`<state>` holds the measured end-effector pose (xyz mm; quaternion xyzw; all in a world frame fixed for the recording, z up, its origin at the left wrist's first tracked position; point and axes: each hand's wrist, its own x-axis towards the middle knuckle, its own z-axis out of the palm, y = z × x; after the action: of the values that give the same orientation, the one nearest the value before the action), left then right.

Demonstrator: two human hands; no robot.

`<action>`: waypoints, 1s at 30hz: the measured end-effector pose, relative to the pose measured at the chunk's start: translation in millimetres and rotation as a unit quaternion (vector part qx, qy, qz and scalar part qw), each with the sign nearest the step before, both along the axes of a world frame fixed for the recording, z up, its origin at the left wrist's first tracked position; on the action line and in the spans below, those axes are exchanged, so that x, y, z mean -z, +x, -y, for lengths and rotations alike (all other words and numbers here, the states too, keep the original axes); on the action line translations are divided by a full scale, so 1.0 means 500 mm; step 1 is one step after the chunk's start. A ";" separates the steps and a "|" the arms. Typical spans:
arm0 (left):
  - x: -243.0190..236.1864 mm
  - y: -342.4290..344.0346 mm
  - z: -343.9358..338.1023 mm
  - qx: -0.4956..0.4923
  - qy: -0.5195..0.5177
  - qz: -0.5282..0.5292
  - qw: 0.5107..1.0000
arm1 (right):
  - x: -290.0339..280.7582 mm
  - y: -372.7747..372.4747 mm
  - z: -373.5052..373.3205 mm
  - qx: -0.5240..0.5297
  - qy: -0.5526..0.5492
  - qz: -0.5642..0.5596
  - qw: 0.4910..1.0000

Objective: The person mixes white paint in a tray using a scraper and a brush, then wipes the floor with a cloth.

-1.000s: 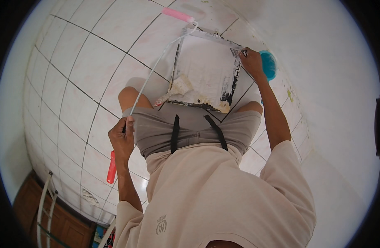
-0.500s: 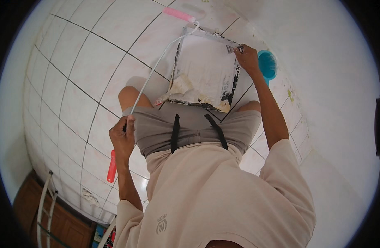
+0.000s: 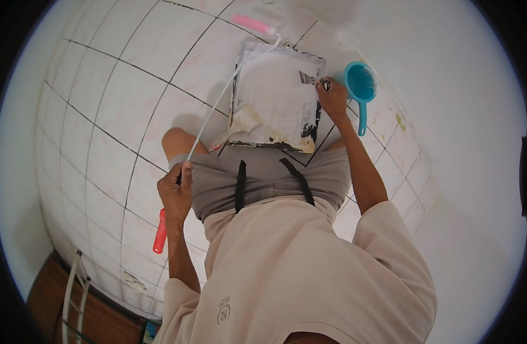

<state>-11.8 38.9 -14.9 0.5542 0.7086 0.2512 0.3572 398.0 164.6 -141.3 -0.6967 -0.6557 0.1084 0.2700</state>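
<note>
The tray (image 3: 269,103) sat before the lap (image 3: 214,180), likely for reach. The roller (image 3: 253,24) was gripped in the left hand (image 3: 176,189), presumably so its pink end stayed past the tray; the right hand (image 3: 332,101) pinched a small tool (image 3: 307,78) over the tray's right side.

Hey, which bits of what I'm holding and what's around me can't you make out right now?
All in the head view:
- Paint roller: upper part of its red handle, hidden behind the left hand.
- Small flat tool: its grip end, mostly covered by the right hand.
- Ladder: cut off by the lower edge.
- Blue dipper: contents too small and blurred.
</note>
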 end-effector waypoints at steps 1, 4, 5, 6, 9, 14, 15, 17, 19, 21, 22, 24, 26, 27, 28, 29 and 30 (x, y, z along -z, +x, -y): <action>-0.003 0.005 0.000 0.003 -0.008 -0.002 1.000 | 0.000 -0.007 0.015 0.074 -0.046 -0.106 0.991; -0.004 0.023 -0.002 0.013 0.005 0.011 1.000 | 0.003 -0.022 0.062 0.201 -0.094 -0.327 0.919; -0.006 0.028 -0.003 0.020 0.008 0.010 1.000 | 0.007 -0.020 0.074 0.248 -0.098 -0.435 0.860; -0.009 0.032 -0.003 0.023 -0.002 0.002 1.000 | 0.023 -0.013 0.085 0.253 -0.092 -0.437 0.858; -0.007 0.052 -0.008 0.034 -0.004 0.010 0.999 | 0.085 0.015 0.126 0.305 -0.082 -0.597 0.737; 0.001 0.070 -0.014 0.058 -0.001 0.005 0.998 | 0.137 0.039 0.154 0.342 -0.103 -0.651 0.670; 0.004 0.078 -0.015 0.060 0.004 0.018 0.998 | 0.148 0.047 0.163 0.343 -0.098 -0.653 0.668; 0.006 0.093 -0.018 0.066 0.014 0.029 0.997 | 0.160 0.057 0.171 0.363 -0.128 -0.617 0.686; 0.006 0.105 -0.018 0.070 -0.003 0.026 0.997 | 0.157 0.056 0.183 0.376 -0.146 -0.600 0.690; 0.014 0.111 -0.015 0.075 0.001 0.036 0.997 | 0.143 0.033 0.194 0.388 -0.166 -0.584 0.693; 0.018 0.120 -0.015 0.080 0.002 0.053 0.995 | 0.141 0.029 0.204 0.419 -0.159 -0.532 0.718; 0.024 0.141 -0.017 0.088 0.011 0.060 0.994 | 0.137 0.017 0.229 0.451 -0.147 -0.480 0.738; 0.024 0.177 -0.024 0.100 0.019 0.071 0.992 | 0.127 0.001 0.262 0.443 -0.057 -0.249 0.859; 0.020 0.199 -0.031 0.113 0.022 0.065 0.991 | 0.117 -0.013 0.277 0.397 -0.067 -0.265 0.876; 0.015 0.214 -0.035 0.122 0.025 0.055 0.991 | 0.086 -0.042 0.285 0.346 -0.078 -0.283 0.891; 0.017 0.234 -0.041 0.125 0.027 0.055 0.990 | 0.057 -0.063 0.296 0.271 -0.111 -0.371 0.881; 0.018 0.255 -0.051 0.129 0.022 0.060 0.990 | 0.024 -0.086 0.304 0.191 -0.141 -0.454 0.859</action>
<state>115.7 64.5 -24.1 0.6324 0.6027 0.2514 0.4167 354.9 12.9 -153.2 -0.7121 -0.2924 0.4503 0.4524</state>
